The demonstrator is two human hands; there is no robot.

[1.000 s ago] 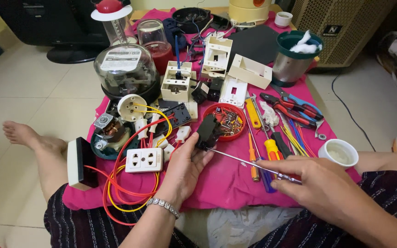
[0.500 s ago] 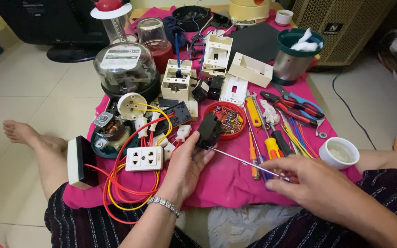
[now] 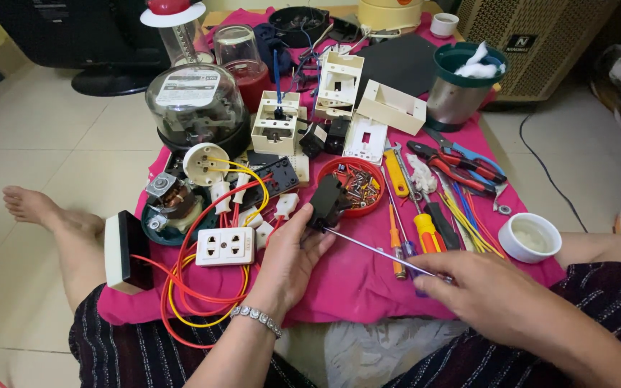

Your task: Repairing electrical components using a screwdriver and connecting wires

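My left hand [image 3: 290, 253] grips a small black electrical part [image 3: 326, 202] and holds it just above the pink cloth [image 3: 357, 287]. My right hand [image 3: 490, 298] holds a screwdriver [image 3: 375, 249] by its handle. The thin metal shaft runs up and left, and its tip touches the underside of the black part. A silver bracelet [image 3: 256, 318] sits on my left wrist. A red lid full of screws [image 3: 357, 185] lies right behind the black part.
A white socket [image 3: 226, 246] with red and yellow wires lies left of my left hand. Screwdrivers [image 3: 425, 231], pliers [image 3: 454, 164], a white cup [image 3: 532, 236], an electric meter [image 3: 194, 108], white switch boxes [image 3: 276, 129] and a metal pot [image 3: 461, 90] crowd the cloth. My bare foot [image 3: 37, 208] rests at left.
My right hand has slid slightly left and up with the screwdriver. The left hand and black part have barely moved.
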